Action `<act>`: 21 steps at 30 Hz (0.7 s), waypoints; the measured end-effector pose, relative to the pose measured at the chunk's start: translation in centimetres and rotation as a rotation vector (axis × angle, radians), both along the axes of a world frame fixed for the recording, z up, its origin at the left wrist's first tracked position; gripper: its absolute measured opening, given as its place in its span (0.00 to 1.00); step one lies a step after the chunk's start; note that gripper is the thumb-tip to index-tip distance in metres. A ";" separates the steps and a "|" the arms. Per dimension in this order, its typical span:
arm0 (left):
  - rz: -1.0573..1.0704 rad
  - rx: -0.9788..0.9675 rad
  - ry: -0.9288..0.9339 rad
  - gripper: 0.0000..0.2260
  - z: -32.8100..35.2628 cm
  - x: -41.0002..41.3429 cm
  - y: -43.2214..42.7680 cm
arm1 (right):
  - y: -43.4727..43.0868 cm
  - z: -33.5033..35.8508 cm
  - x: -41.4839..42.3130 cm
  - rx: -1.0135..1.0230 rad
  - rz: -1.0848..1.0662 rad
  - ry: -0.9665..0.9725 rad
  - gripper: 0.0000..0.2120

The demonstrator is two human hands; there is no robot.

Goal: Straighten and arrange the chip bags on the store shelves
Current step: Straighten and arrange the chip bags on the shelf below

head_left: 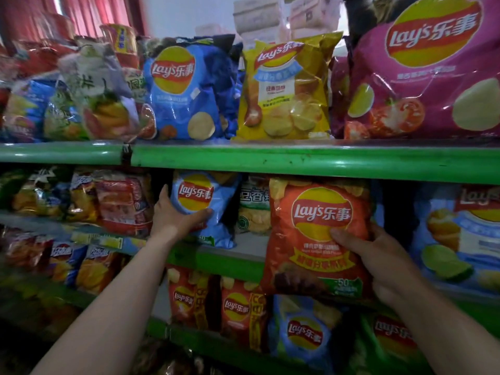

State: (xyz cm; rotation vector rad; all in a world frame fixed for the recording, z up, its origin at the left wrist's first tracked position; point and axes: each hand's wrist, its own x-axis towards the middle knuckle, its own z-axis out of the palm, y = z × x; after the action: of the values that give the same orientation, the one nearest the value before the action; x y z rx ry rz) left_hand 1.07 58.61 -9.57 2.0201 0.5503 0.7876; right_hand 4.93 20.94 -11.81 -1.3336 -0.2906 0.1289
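Here the left hand (176, 215) grips the light-blue Lay's bag (200, 207) on the middle shelf (249, 244). The right hand (378, 255), well apart to the right, clamps the orange Lay's bag (316, 239) upright by its right edge, near side of the bare gap between the two. Its fingers behind the bag are hidden.

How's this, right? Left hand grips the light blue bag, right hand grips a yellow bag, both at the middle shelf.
No: the head view shows the right hand gripping an orange bag, not a yellow one. The left hand does grip the light blue bag, both at the middle shelf.
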 end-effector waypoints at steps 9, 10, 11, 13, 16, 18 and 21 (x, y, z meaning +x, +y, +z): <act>-0.065 -0.188 -0.125 0.50 -1.0 1.3 1.9 | 1.2 0.7 0.1 0.017 -0.059 -0.048 0.38; -0.076 -0.194 -0.127 0.46 -0.9 1.3 2.1 | 1.3 0.7 0.1 0.016 -0.061 -0.045 0.38; -0.087 -0.194 -0.136 0.40 -0.8 1.3 2.2 | 1.3 0.8 0.1 0.014 -0.066 -0.043 0.38; -0.104 -0.195 -0.165 0.27 -0.8 1.3 2.2 | 1.4 0.9 0.1 0.012 -0.078 -0.042 0.39; -0.106 -0.195 -0.212 0.21 -0.6 0.9 2.3 | 1.5 0.9 0.2 0.008 -0.084 -0.032 0.42; -0.110 -0.200 -0.213 0.18 -0.2 0.4 2.6 | 1.5 0.9 0.4 0.012 -0.089 -0.024 0.43; -0.121 -0.219 -0.185 0.16 0.4 -1.0 3.4 | 2.0 1.0 0.7 0.037 -0.115 -0.026 0.38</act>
State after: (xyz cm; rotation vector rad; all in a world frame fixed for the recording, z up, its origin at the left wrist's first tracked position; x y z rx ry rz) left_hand 0.10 61.98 -9.21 1.7415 0.3866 0.7954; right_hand 5.62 22.97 -10.79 -1.3125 -0.2366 0.0091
